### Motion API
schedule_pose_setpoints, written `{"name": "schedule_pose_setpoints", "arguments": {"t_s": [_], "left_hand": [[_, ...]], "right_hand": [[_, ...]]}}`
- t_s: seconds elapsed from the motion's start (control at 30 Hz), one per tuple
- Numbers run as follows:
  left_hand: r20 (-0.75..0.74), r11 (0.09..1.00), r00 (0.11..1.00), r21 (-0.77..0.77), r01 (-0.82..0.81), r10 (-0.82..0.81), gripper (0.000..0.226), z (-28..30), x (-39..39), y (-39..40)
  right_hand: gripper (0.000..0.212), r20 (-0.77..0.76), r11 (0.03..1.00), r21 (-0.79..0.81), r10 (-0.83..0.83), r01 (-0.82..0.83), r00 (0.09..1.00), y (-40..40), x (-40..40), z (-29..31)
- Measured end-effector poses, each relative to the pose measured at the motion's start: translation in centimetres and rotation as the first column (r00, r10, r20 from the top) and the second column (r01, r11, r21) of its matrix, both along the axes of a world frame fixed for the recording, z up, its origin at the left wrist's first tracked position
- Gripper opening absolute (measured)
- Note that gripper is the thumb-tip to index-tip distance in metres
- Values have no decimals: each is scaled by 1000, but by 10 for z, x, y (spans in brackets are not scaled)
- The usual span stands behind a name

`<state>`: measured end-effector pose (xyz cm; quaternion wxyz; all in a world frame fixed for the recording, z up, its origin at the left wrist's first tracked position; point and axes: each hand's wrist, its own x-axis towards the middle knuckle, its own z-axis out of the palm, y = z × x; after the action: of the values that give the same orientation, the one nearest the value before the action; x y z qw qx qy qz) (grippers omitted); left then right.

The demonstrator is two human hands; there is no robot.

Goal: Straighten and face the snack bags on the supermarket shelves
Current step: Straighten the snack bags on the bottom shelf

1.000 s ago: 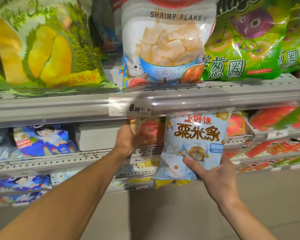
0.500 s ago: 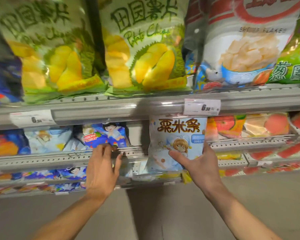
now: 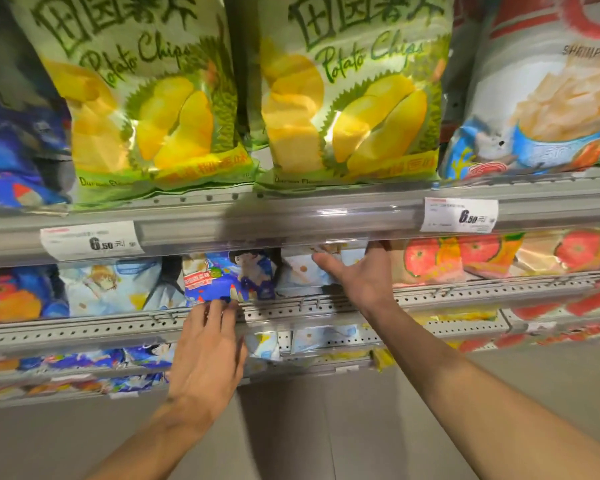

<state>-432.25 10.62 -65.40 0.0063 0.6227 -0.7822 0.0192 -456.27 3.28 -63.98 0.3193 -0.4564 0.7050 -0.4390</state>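
My right hand [image 3: 364, 282] reaches under the upper shelf rail and grips a pale blue snack bag [image 3: 300, 275], thumb across its front. The bag stands on the second shelf [image 3: 465, 294], its top hidden by the rail above. Left of it sits a dark blue bag with a cartoon figure [image 3: 229, 275], tilted. My left hand [image 3: 208, 351] is spread open below that bag, fingertips touching its bottom edge at the shelf lip. Another pale blue bag [image 3: 115, 289] stands further left.
Two green durian potato chip bags [image 3: 146, 98] [image 3: 350, 98] and a shrimp flakes bag [image 3: 541, 98] face front on the top shelf, above a rail [image 3: 257, 223] with price tags [image 3: 90, 240]. Red-orange bags [image 3: 465, 258] fill the right. Lower shelves hold more bags; grey floor [image 3: 326, 427] lies below.
My right hand has carried the pale blue bag up and back into the second shelf. My left hand moved right and up to the dark blue bag's lower edge. The view shifted left.
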Motion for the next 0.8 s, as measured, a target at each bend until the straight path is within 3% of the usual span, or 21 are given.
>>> {"name": "schedule_pose_setpoints", "arguments": {"t_s": [0.13,0.3,0.6,0.73,0.8], "left_hand": [[39,1000,999,21,-13,12,62,1,-2,1],[33,996,999,82,-31,29,67,3,-4,3],[21,991,999,120,-53,50,66,6,-3,1],[-6,993,999,113,-44,45,68,7,-3,2],[-41,993,999,113,-29,34,70,8,0,4]], "right_hand": [[93,21,995,84,52,-54,998,-4,4,-19],[82,-73,971,182,173,-157,982,-8,-8,-20],[70,-22,924,278,281,-264,960,-11,-34,-15],[82,-9,935,243,267,-257,964,0,-30,-13],[70,-15,958,187,226,-219,974,12,-28,-9]]}}
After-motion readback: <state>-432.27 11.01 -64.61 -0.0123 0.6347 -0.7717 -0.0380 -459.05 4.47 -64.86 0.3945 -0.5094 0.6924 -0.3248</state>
